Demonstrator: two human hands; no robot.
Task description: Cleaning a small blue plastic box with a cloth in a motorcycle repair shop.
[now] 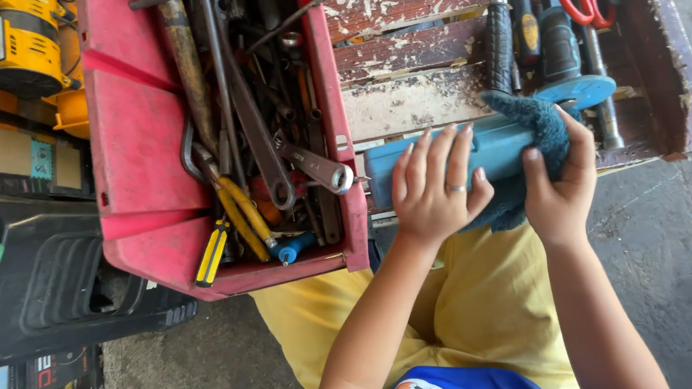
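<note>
Hands point(493, 180) press blue cloth point(538, 129) between red toolbox point(138, 138) and screwdrivers point(529, 29).

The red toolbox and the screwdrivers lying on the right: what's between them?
In the head view, bare wooden planks with flaking white paint lie between the red toolbox and the screwdrivers; nothing rests on that stretch.

Blue bar point(494, 148): middle hidden under left hand point(434, 184), right end buried in blue rag point(541, 129) gripped by right hand point(561, 191). Tool handles beyond the hands run off the top edge, heads unseen. Red toolbox point(138, 138) left of hands: top cropped, lower tools buried, unidentifiable.
</note>
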